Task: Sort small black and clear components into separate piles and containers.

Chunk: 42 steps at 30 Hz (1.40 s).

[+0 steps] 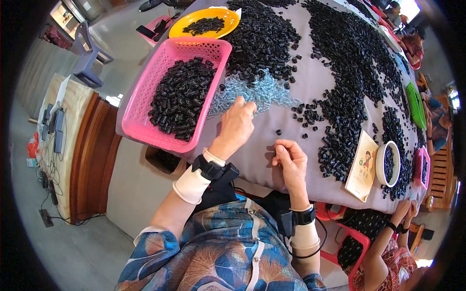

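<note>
My left hand point(236, 125) is at the near edge of a heap of clear blue beads point(262, 93), its fingers curled and pointing into them. What those fingers pinch, if anything, is hidden. Closer to the table's front edge, my right hand point(292, 164) is raised with thumb and fingers bent together; anything in it is too small to make out. A single small black piece point(278, 132) lies on the cloth between the hands. Left of the beads stands a pink perforated basket point(130, 114) holding many small black plastic pieces point(182, 97).
Black pieces point(349, 72) spread widely over the grey tablecloth point(262, 160). A yellow plate point(233, 22) sits behind the basket. On the right are a booklet point(361, 167), a white bowl point(396, 169) and a green basket point(414, 104). A co-worker's hands point(405, 211) show at the right.
</note>
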Available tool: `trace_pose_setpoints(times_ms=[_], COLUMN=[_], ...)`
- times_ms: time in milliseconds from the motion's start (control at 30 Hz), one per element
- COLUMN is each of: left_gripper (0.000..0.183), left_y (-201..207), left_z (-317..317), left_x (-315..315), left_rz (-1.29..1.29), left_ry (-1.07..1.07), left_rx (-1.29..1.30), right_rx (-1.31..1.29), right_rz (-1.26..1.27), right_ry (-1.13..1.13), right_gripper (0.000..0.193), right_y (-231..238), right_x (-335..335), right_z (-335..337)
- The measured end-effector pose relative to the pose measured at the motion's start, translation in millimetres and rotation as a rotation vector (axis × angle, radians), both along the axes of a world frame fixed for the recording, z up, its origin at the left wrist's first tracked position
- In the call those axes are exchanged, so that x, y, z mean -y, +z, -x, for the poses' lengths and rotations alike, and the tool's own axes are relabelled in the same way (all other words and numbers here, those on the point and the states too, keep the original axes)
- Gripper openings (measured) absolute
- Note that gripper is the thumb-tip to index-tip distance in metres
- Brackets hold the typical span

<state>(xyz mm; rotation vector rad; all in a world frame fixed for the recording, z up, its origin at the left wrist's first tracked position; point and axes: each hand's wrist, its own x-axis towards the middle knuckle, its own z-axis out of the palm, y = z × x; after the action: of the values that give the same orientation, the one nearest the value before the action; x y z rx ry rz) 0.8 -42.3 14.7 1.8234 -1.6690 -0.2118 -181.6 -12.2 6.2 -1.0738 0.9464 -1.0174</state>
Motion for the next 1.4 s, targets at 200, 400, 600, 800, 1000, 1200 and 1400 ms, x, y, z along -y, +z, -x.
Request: trace_pose_setpoints(times_ms=[200, 400, 600, 800, 1000, 1200, 1400], left_gripper=[0.006, 0.006, 0.007, 0.004, 0.005, 0.007, 0.005], left_y=[-1.1, 10.8, 17.0, 21.0, 23.9, 13.9, 10.6], left_z=[-1.7, 14.4, 39.6, 47.4, 55.4, 68.2, 97.6], left_x=[-2.3, -16.8, -34.1, -35.7, -17.4, 26.2, 62.0], left_rz=[0.051, 0.168, 0.040, -0.057, -0.146, 0.007, 0.027], left_ry=[-0.080, -0.299, -0.389, -0.419, -0.448, -0.387, -0.442], left_rx=[-0.091, -0.228, -0.478, -0.573, -0.648, -0.450, -0.287], right_rx=[-0.039, 0.038, -0.024, -0.073, -0.133, -0.049, -0.133], right_rz=[0.004, -0.068, -0.058, -0.065, 0.025, 0.033, 0.122], right_ry=[0.024, -0.097, -0.010, 0.031, -0.054, -0.280, -0.315], right_gripper=[0.015, 0.013, 0.012, 0.011, 0.008, 0.007, 0.006], right_y=[5.6, 11.0, 6.1, 12.0, 15.0, 4.9, 1.8], right_x=[0.6, 3.0, 3.3, 1.6, 11.7, 15.5, 10.5], right_z=[-0.6, -11.8, -0.5, 10.3, 30.4, 41.4, 37.9])
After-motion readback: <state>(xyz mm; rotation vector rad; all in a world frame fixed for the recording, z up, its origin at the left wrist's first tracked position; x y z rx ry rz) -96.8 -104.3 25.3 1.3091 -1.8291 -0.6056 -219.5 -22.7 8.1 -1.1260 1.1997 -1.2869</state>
